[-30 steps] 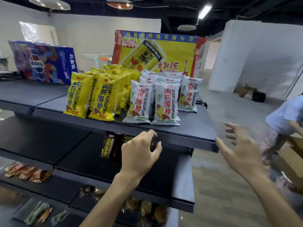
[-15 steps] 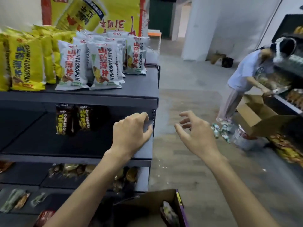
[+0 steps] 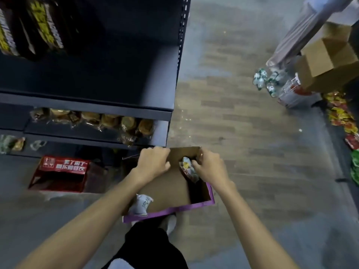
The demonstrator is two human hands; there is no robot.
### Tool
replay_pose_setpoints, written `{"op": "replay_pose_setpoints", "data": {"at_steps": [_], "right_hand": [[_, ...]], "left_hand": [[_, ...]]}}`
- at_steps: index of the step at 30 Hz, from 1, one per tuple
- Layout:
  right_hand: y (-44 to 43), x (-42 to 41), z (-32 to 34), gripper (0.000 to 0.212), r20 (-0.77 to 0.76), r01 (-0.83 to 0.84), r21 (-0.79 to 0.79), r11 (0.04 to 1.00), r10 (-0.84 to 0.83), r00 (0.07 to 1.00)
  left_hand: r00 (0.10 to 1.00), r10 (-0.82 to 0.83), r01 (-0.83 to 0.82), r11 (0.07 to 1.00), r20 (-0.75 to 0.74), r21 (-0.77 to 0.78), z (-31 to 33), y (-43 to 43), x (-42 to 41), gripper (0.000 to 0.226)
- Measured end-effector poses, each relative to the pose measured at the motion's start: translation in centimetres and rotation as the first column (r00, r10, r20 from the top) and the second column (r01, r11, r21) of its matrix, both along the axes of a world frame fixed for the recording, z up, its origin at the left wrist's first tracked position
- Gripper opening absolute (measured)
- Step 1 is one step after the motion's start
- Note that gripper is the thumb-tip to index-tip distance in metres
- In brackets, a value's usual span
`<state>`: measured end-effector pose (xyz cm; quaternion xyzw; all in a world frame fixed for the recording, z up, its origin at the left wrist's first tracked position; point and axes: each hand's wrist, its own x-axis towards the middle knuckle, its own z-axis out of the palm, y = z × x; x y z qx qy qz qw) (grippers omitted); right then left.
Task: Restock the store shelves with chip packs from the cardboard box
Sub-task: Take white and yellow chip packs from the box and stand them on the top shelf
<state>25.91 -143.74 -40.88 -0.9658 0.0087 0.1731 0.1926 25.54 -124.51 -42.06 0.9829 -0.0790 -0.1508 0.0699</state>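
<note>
Lower centre: spare pack (image 3: 140,204) perched at near rim of box (image 3: 171,189), may spill if flap (image 3: 186,152) jerked. Left hand (image 3: 153,162) fingers curled on flap. Right hand (image 3: 211,167) fingers pinching pack (image 3: 187,167) inside box; thin pinch, may slip. Shelf (image 3: 97,111) upper left.

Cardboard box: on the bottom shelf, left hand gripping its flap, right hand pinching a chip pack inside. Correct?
No. The head view shows the cardboard box on the floor beside the shelving, not on a shelf. The rest holds: left hand grips its flap, right hand pinches a chip pack inside.
</note>
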Motion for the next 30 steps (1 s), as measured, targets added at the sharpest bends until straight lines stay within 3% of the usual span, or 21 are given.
{"op": "replay_pose_setpoints", "data": {"at_steps": [6,10,19,24,30], "right_hand": [[0.9,-2.2,-8.7,0.054,-0.331,-0.024,-0.052,0.998,0.006,0.944],[-0.1,-4.2,-11.7,0.047,-0.451,-0.07,-0.112,0.991,0.012,0.893],[-0.3,-5.1,-17.4,0.042,-0.496,-0.106,-0.078,0.991,0.053,0.867],[1.4,-4.7,-21.8,0.043,-0.484,-0.082,-0.043,0.996,0.051,0.874],[1.4,-4.2,-26.4,0.04,-0.479,-0.049,-0.056,0.997,0.016,0.878]], "left_hand": [[0.917,0.007,0.046,0.991,-0.398,0.123,-9.4,1.6,-3.1,0.033],[0.827,0.053,0.033,0.989,-0.56,0.142,-12.8,2.8,-4.8,0.04],[0.77,0.155,-0.074,0.985,-0.619,0.155,-20.2,3.9,-6.1,0.027],[0.721,0.226,-0.152,0.974,-0.655,0.169,-24.5,2.9,-6.8,0.04],[0.706,0.246,-0.063,0.956,-0.664,0.287,-28.9,2.2,-8.3,0.052]]}}
